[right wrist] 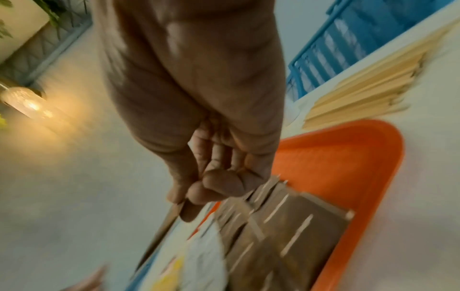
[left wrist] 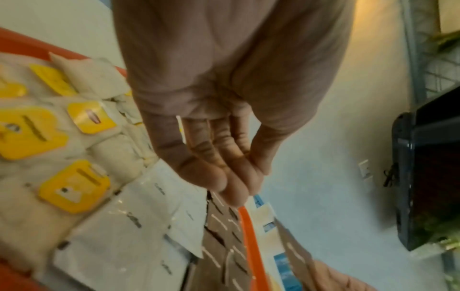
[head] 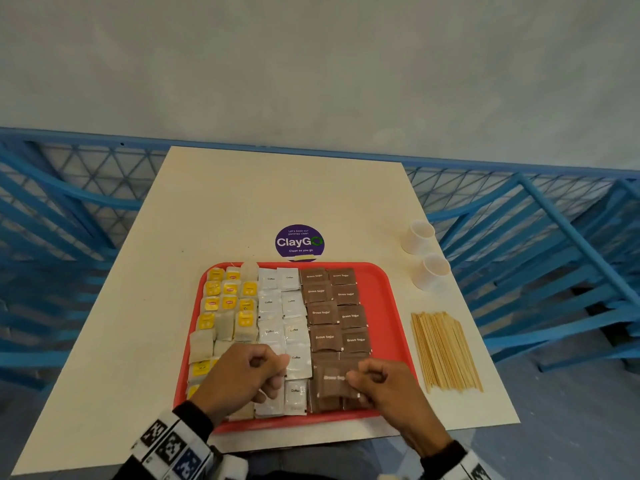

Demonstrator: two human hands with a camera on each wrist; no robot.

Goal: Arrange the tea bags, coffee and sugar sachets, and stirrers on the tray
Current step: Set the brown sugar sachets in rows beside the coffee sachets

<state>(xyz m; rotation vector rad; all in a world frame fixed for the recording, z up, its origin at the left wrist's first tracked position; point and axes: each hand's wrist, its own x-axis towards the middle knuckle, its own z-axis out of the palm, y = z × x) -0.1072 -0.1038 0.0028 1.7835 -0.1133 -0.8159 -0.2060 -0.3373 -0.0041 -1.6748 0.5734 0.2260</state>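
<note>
Office pantry or canteen. Indicators: a round sticker (head: 300,242) on the table (head: 277,195) reading "Let's keep our pantries clean"; a red serving tray (head: 384,289); paper cups (head: 424,252) near the table's right edge; blue railing (head: 540,216) behind.

A red tray (head: 384,306) holds beige tea bags (head: 221,306) with yellow tags, white coffee sachets (head: 272,306) and brown sugar sachets (head: 323,313), beside pale wooden stirrers (head: 445,351), 2 white cups (head: 419,237) and a purple sticker (head: 299,242).
</note>
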